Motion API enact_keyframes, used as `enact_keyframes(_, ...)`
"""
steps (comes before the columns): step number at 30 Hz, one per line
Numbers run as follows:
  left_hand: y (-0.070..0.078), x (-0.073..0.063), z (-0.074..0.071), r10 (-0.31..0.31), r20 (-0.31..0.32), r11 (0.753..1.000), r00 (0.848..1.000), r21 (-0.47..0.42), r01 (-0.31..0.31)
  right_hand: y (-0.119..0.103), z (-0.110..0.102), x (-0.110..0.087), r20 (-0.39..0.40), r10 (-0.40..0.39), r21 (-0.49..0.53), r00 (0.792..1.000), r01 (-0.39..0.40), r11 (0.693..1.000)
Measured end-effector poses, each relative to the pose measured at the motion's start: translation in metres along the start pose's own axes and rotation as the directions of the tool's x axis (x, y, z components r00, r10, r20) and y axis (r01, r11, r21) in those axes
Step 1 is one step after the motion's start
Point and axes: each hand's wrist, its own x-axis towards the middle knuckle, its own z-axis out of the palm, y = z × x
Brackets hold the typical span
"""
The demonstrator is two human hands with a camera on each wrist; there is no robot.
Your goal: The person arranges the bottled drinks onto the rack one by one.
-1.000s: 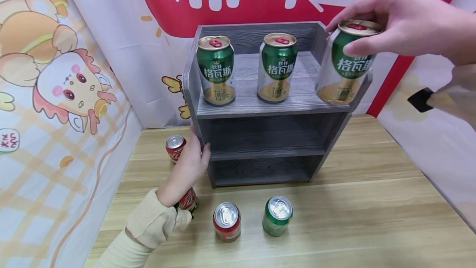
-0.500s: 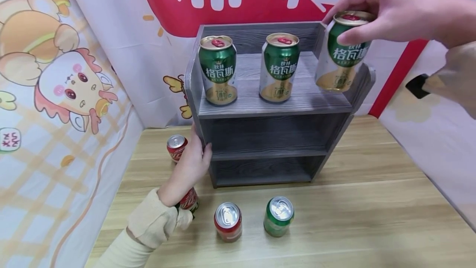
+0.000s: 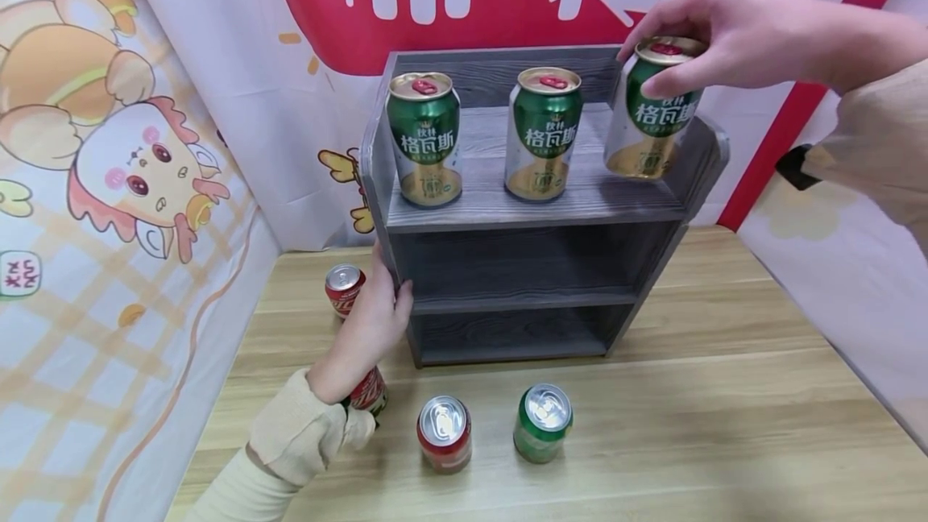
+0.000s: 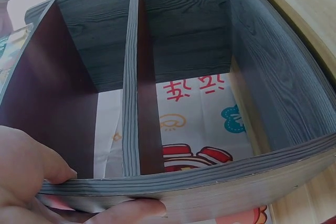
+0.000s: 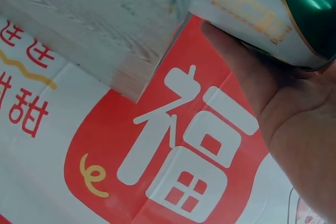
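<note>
My right hand [image 3: 754, 39] grips a green, white and gold drink can [image 3: 648, 131] near its top, thumb in front. The can is upright at the right end of the top board of a grey wooden shelf rack [image 3: 522, 224]. Two matching cans, a left one [image 3: 424, 139] and a middle one [image 3: 544, 135], stand on the same board. In the right wrist view the held can [image 5: 262, 14] shows only in part. My left hand [image 3: 370, 312] holds the rack's left side panel, thumb on the front edge; in the left wrist view its fingers [image 4: 128, 211] lie along the panel.
On the wooden table [image 3: 689, 425] in front of the rack stand a red can [image 3: 444, 433] and a smaller-looking green can [image 3: 544, 423]. Another red can [image 3: 344, 288] stands left of the rack, and one more [image 3: 370, 393] is partly behind my left wrist. Printed cloth [image 3: 181, 184] hangs around the table.
My right hand has moved the green can leftward, first rising, then lowering slightly over the top board's right end. The left hand keeps its hold on the side panel.
</note>
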Motion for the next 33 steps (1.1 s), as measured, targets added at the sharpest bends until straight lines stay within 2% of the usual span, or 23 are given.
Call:
enact_keyframes(11, -0.001, 0.001, 0.0, 0.0, 0.007, 1.0, 1.0, -0.005, 0.0, 0.006, 0.004, 0.003, 0.037, -0.005, -0.003, 0.999, 0.005, 1.0)
enact_keyframes(27, -0.001, 0.002, 0.0, -0.008, 0.015, 1.0, 1.0, 0.003, 0.008, 0.01, 0.011, 0.001, 0.027, -0.011, -0.015, 1.0, 0.011, 1.0)
enact_keyframes(33, -0.002, 0.002, 0.0, -0.013, 0.013, 1.0, 1.0, -0.004, 0.013, 0.009, 0.014, 0.002, 0.034, 0.017, 0.026, 0.999, -0.018, 1.0)
